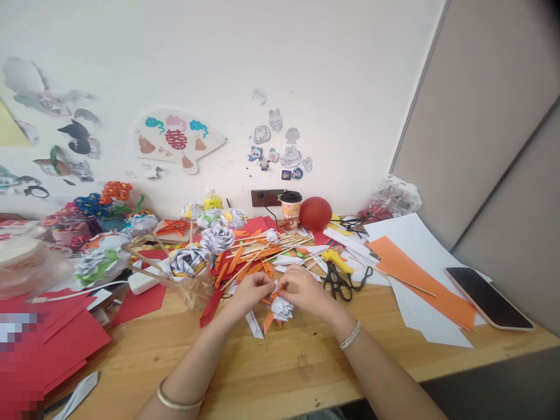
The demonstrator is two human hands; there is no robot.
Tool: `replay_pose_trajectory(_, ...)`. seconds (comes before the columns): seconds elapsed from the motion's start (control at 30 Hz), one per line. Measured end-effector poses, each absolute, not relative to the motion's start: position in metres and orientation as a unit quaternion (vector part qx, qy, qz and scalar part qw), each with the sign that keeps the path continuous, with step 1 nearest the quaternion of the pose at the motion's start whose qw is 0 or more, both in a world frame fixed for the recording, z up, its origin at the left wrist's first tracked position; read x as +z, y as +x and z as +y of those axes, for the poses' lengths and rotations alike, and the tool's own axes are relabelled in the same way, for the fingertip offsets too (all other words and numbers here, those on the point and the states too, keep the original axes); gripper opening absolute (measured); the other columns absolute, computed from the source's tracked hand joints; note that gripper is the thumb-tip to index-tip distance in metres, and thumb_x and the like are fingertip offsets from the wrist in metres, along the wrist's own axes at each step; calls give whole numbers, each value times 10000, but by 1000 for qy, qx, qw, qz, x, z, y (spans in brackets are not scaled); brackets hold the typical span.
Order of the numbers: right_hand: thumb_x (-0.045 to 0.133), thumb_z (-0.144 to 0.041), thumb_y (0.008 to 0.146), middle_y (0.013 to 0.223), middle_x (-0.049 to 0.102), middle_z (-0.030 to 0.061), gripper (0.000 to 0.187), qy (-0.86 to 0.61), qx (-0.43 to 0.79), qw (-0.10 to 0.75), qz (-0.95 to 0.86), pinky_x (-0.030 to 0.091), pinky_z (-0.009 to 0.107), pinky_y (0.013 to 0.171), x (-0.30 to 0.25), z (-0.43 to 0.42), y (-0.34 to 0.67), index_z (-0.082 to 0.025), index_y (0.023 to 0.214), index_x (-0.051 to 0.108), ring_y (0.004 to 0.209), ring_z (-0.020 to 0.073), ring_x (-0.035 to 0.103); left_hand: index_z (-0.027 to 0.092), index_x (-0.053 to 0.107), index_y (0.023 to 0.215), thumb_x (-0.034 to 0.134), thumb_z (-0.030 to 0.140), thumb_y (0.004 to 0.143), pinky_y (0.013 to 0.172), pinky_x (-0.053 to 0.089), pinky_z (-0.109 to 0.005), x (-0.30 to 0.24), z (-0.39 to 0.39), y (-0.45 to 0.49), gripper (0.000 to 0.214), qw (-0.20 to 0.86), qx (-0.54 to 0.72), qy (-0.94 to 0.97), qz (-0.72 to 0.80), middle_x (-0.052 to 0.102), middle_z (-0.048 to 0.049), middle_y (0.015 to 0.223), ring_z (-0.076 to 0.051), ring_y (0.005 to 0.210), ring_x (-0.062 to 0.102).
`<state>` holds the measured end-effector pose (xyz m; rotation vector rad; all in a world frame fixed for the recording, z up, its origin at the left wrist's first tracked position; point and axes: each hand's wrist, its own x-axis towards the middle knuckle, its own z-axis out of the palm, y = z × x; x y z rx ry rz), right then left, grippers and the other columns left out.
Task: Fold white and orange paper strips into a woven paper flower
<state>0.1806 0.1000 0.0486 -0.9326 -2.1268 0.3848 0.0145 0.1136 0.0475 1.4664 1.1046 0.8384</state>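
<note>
We are pinching a paper flower (282, 307) between our left hand (250, 293) and right hand (306, 290), fingers apparently clamped together over the table (280, 367).

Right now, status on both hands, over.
Left hand and right hand both pinching small white-and-orange folded paper flower. Black-handled scissors lying close right, apart.

A single head-worn view sits above the near edge of the table (284, 361) and faces forward and down across it to the far wall (306, 58). It is close to the left hand (251, 291) and right hand (306, 290), which appear low at centre.
</note>
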Motion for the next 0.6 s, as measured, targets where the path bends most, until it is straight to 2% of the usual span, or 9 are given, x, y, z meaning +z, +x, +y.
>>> replay_pose_trajectory(0.1, 634, -125, 682, 706, 554, -6, 91, -368, 140, 368, -843, 354, 250, 666, 46, 102, 181, -202, 727, 617, 770, 145, 484, 152, 532, 594, 583, 238, 629, 491, 497, -234, 48, 113, 15, 106, 539, 346, 610, 466, 551, 31, 508, -112, 488, 562)
replay_pose_trajectory(0.27, 639, -134, 687, 682, 557, -3, 63, -349, 101, 365, -857, 358, 254, 686, 44, 103, 181, -185, 676, 604, 775, 147, 478, 158, 522, 583, 575, 222, 626, 492, 497, -238, 45, 113, 16, 94, 540, 357, 597, 474, 547, 36, 503, -114, 486, 563)
replay_pose_trajectory(0.37, 605, -157, 728, 706, 580, 8, 34, -337, 80, 350, -870, 365, 265, 702, 46, 102, 181, -187, 730, 619, 787, 151, 480, 156, 530, 584, 574, 220, 625, 500, 495, -240, 43, 114, 15, 88, 531, 363, 601, 474, 552, 32, 508, -113, 487, 560)
replay_pose_trajectory(0.47, 556, -195, 777, 756, 613, 21, 86, -332, 76, 344, -875, 372, 277, 716, 48, 101, 181, -197, 809, 636, 807, 156, 485, 154, 532, 585, 574, 232, 622, 500, 490, -244, 43, 116, 14, 96, 531, 366, 602, 471, 552, 29, 508, -115, 483, 555)
replay_pose_trajectory(0.6, 537, -229, 794, 766, 634, 23, 119, -307, 85, 354, -880, 377, 285, 736, 50, 101, 183, -207, 812, 652, 819, 156, 497, 152, 523, 574, 578, 244, 607, 502, 485, -253, 45, 116, 13, 112, 532, 370, 594, 476, 545, 26, 502, -121, 487, 552)
